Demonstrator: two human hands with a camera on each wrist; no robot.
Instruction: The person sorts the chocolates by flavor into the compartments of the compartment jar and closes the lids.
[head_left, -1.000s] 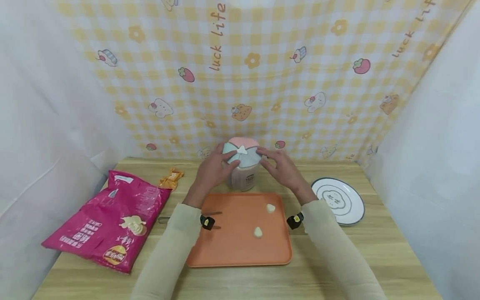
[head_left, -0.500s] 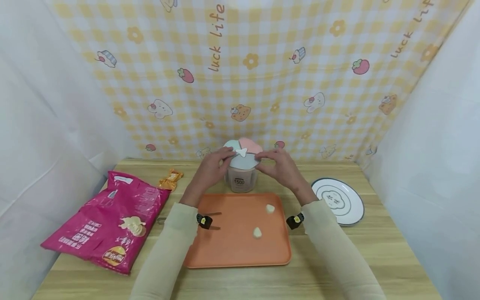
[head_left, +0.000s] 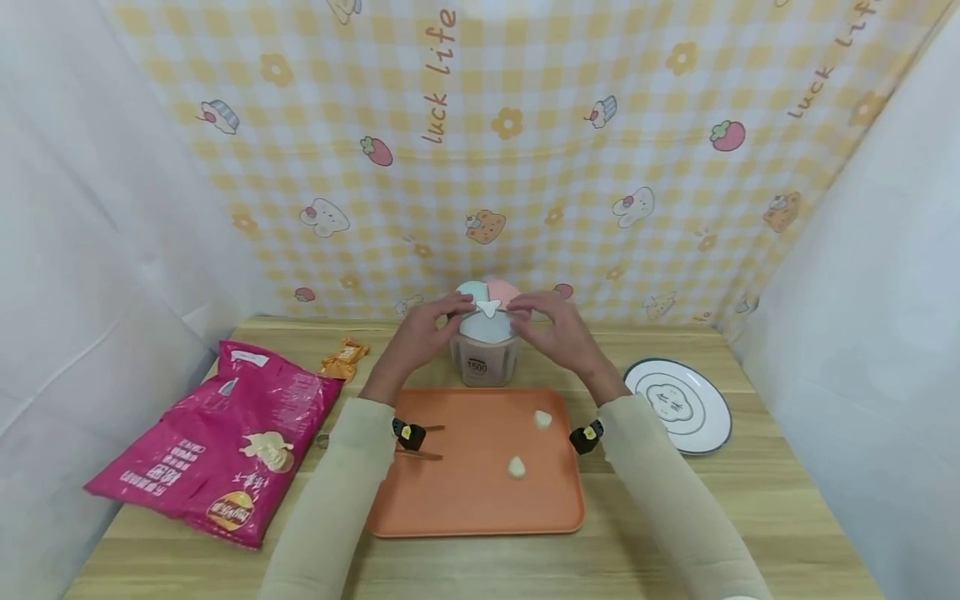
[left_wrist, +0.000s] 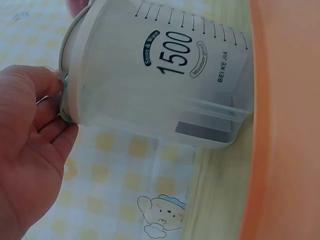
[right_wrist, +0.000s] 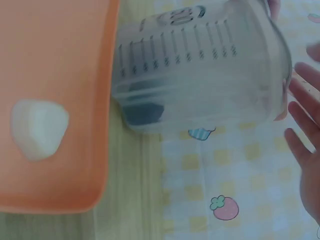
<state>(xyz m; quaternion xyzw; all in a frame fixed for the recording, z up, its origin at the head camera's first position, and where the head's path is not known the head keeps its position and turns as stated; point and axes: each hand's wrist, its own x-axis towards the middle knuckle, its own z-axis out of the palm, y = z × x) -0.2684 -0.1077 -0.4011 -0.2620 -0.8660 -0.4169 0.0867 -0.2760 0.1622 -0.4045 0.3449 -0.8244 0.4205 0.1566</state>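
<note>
A clear storage jar printed "1500" stands behind the orange tray. Its round lid has mint, pink and grey-blue sections with a white three-armed piece at the centre. My left hand has its fingers curled at the lid's left edge; in the left wrist view the fingertips hold the rim. At the lid's right side is my right hand. The right wrist view shows that hand's fingers spread and fairly straight beside the lid, slightly blurred; whether they touch it is unclear.
The orange tray bears two small white pieces and two thin brown prongs, partly behind the left wrist. A magenta chip bag and an orange-wrapped item lie left. A white plate stands right.
The lid has turned clockwise, its pink section moving from the back to the back right. The jar's "1500" print has shifted left. Both hands stay at the lid.
</note>
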